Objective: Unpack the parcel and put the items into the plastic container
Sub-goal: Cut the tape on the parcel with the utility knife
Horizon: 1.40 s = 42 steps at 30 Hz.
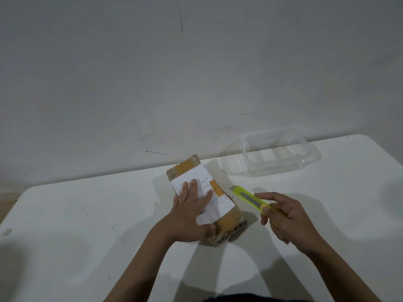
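Note:
A brown parcel point(226, 221) with orange tape and a white shipping label lies on the white table point(87, 214) at the centre. My left hand point(192, 212) rests flat on its label, fingers spread, pressing it down. My right hand point(287, 219) grips a yellow-green utility knife point(250, 198) just right of the parcel, with the knife's tip pointing at the parcel's upper right side. The clear plastic container point(281, 152) stands open near the table's far right edge, with nothing visible inside.
A grey-white wall rises right behind the table's far edge. The table's rounded left corner is at the left, with a strip of floor beyond it.

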Available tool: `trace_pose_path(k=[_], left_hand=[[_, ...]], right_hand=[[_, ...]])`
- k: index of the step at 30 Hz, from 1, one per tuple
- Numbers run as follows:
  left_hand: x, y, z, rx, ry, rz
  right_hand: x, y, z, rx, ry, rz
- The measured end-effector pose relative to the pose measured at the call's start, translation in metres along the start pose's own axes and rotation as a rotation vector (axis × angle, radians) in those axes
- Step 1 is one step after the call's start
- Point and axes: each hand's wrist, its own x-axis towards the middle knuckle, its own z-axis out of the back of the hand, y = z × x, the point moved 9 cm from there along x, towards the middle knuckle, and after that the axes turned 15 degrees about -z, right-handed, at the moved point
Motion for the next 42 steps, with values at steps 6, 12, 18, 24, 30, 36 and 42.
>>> trace_pose_path(k=[6, 12, 18, 24, 30, 36, 42], left_hand=[[0.007, 0.005, 0.005, 0.101, -0.147, 0.059], [0.02, -0.006, 0.009, 0.121, -0.325, 0.199], [0.028, -0.013, 0.018, 0.221, -0.406, 0.268], [0.022, -0.015, 0.025, 0.379, -0.337, 0.274], [0.019, -0.018, 0.026, 0.411, -0.304, 0.244], [0.035, -0.038, 0.007, 0.292, -0.222, -0.134], [0.043, -0.034, -0.001, 0.31, -0.178, -0.088]], right_hand=[[-0.001, 0.0, 0.01, -0.006, -0.05, 0.021], [-0.004, 0.001, 0.019, -0.018, -0.099, 0.034], [-0.013, 0.003, 0.026, -0.13, -0.219, 0.069], [-0.016, 0.001, 0.027, -0.199, -0.279, 0.06], [-0.009, 0.002, 0.023, -0.186, -0.263, 0.039], [-0.004, 0.006, 0.022, -0.151, -0.232, 0.031], [0.008, 0.011, 0.018, -0.169, -0.213, 0.033]])
